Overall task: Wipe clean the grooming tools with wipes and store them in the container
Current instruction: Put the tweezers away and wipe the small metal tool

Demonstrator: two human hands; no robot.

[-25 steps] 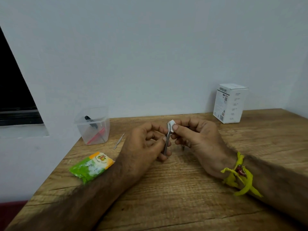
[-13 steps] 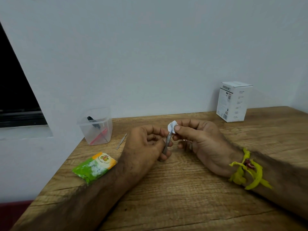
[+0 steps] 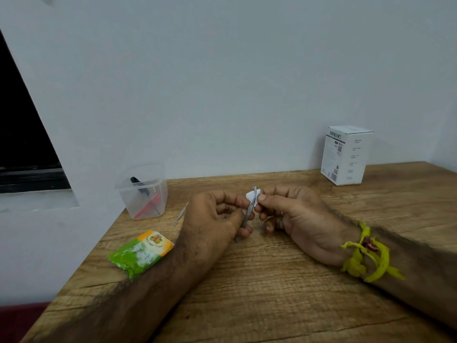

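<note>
Down at the bottom of the frame both forearms reach in over the wooden tabletop [image 3: 272,305], the right one wearing a yellow thread band [image 3: 366,258] at the wrist, lower right. Just left of the left forearm lies a green and orange wipe packet [image 3: 141,251], flat on the wood in the lower left. Moving up to the centre, here's the action: the left hand [image 3: 212,219] has its thumb and fingers curled round the lower part of a slim metal tool [image 3: 248,214], which stands nearly upright, leaning slightly right, its top end poking up between the two hands. The right hand [image 3: 294,211] meets it from the right, thumb and forefinger pinching a small white wipe [image 3: 252,195] against the upper part of that tool, just below its tip. The two hands sit close together, fingertips nearly touching around the tool. Just left of the left hand, a second thin metal tool [image 3: 181,214] lies flat on the tabletop, partly hidden by the hand. Further back, left of centre, a clear plastic container [image 3: 143,191] stands near the wall with a black tool [image 3: 139,185] and a red tool [image 3: 148,206] leaning inside. Far right at the back, a white box [image 3: 346,154] stands against the pale wall [image 3: 222,82].
</note>
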